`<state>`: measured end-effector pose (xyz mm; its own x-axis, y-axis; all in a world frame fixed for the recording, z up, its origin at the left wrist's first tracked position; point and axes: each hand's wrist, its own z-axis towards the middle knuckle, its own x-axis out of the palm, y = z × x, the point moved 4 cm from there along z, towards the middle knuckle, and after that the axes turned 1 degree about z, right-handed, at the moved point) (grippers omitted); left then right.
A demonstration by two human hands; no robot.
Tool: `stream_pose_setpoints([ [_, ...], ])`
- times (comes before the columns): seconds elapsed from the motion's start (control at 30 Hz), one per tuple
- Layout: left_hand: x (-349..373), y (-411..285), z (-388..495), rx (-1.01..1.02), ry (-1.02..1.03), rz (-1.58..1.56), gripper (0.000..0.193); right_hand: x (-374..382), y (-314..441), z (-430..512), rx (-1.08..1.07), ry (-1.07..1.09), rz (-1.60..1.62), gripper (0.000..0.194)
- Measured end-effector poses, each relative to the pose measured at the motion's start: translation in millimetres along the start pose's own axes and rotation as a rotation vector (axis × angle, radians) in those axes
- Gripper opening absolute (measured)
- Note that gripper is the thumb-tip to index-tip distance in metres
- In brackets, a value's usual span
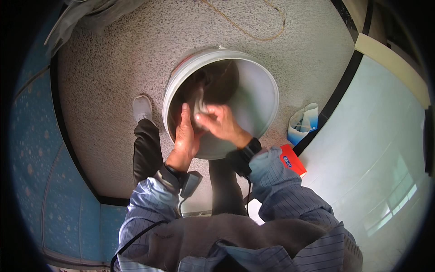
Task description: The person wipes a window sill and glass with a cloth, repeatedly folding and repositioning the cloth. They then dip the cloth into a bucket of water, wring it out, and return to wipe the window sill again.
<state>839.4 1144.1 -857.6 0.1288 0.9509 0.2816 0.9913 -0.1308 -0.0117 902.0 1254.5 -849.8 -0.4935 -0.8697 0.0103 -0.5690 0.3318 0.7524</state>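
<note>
A large white plastic bucket (274,102) stands on the floor before me, with dark liquid (224,81) inside. Over its near side, both my hands are at a greyish, limp piece that looks like wet cloth (200,102), blurred and hanging down into the bucket. My right hand (221,122) pinches it between thumb and bent fingers. Against its left side is my left hand (187,134), thumb pointing up and fingers partly hidden behind the piece. Shadow hides its lower end. Black straps circle both wrists, and a grey device (192,183) hangs at the left one.
To the right lie a blue-and-white plastic packet (302,124) and a red box (293,160) bearing writing. A thin cord (244,32) curls on the speckled floor (102,85) beyond the bucket. Clear plastic sheeting (88,13) lies at upper left. Blue patterned tiles (40,176) line the left.
</note>
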Motion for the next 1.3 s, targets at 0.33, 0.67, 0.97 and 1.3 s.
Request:
stream_pose_setpoints([
  [0.33, -20, 23, 29, 0.028, 0.344, -0.236, 0.029, 30, 39, -42, -0.141, 0.016, 0.069, 0.028],
  [0.67, -1, -5, 10, 0.374, -0.184, 0.117, 0.044, -16, -38, 26, -0.03, -0.324, -0.161, 0.041],
  [0.97, 2, -17, 6, 0.5, -0.033, 0.238, 0.067, -46, -48, 87, 0.011, -0.295, -0.613, 0.026],
  [1.3, -9, -10, 8, 0.524, -0.053, 0.392, 0.063, 13, -99, 160, -0.199, -0.128, -1.013, 0.042],
])
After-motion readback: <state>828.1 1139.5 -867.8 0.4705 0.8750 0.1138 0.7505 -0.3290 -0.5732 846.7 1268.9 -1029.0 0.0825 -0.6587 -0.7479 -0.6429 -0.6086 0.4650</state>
